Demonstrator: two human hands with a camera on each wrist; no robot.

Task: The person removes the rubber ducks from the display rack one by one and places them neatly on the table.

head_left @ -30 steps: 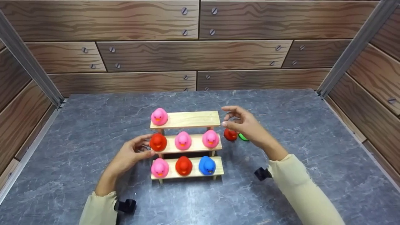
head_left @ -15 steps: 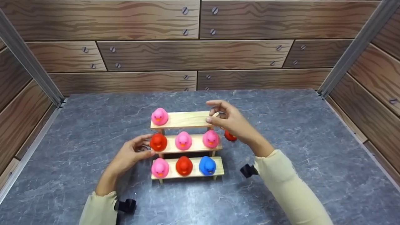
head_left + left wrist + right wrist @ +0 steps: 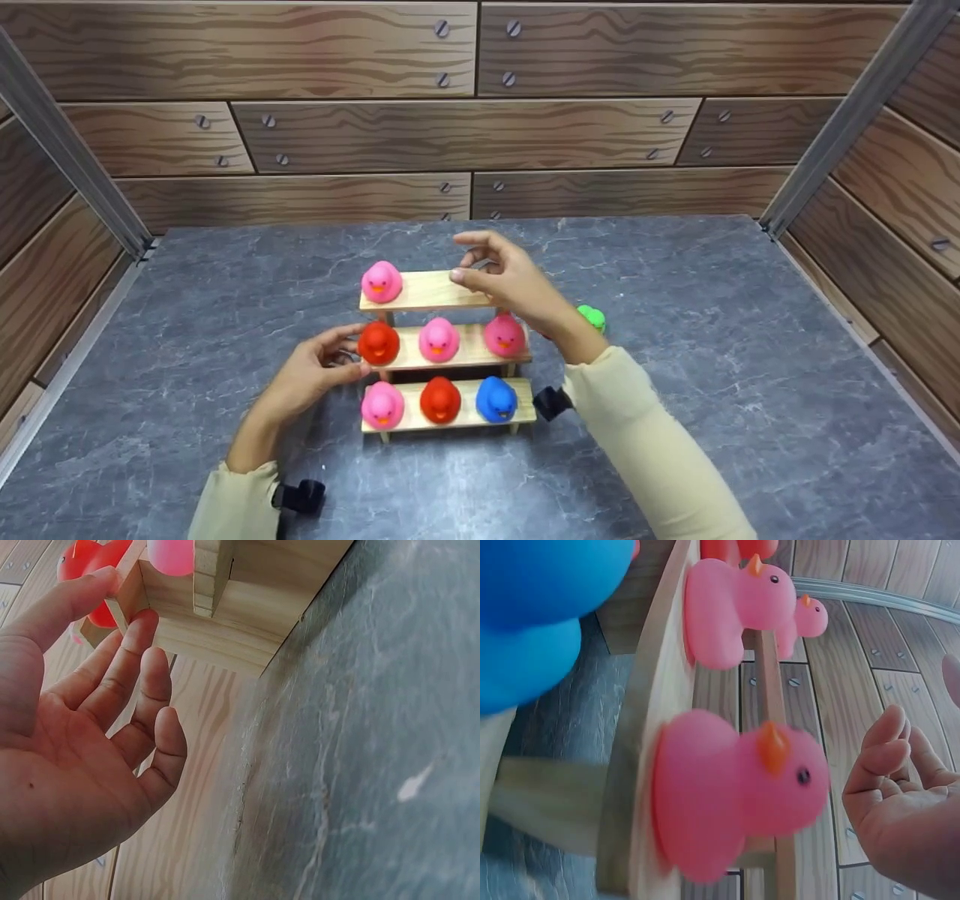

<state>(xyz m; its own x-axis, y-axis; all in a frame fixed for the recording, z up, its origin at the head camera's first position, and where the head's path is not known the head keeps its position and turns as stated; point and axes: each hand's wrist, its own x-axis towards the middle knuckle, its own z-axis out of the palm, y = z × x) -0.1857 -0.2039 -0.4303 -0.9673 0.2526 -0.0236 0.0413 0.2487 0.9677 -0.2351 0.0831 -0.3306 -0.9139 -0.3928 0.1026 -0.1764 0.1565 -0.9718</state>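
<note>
In the head view, a three-tier wooden stand (image 3: 427,298) bears rubber ducks. A pink duck (image 3: 382,282) sits at the left of the top tier. On the middle tier are a red duck (image 3: 379,343) and two pink ones; on the bottom, a pink duck (image 3: 382,405), a red duck (image 3: 440,400) and a blue duck (image 3: 496,400). My left hand (image 3: 319,364) holds the middle tier's left end between thumb and finger, as the left wrist view shows. Over the top tier's right part, my right hand (image 3: 506,277) hovers with loosely bent fingers; nothing is visible in it.
A green duck (image 3: 591,318) stands on the grey marbled tabletop (image 3: 690,322), right of the stand. My right forearm hides most of a red duck near it. Wood-patterned walls (image 3: 360,135) enclose the back and sides.
My right hand has moved left from beside the stand to above its top tier. The green duck shows again, while the loose red one is mostly covered. My left hand stays put.
</note>
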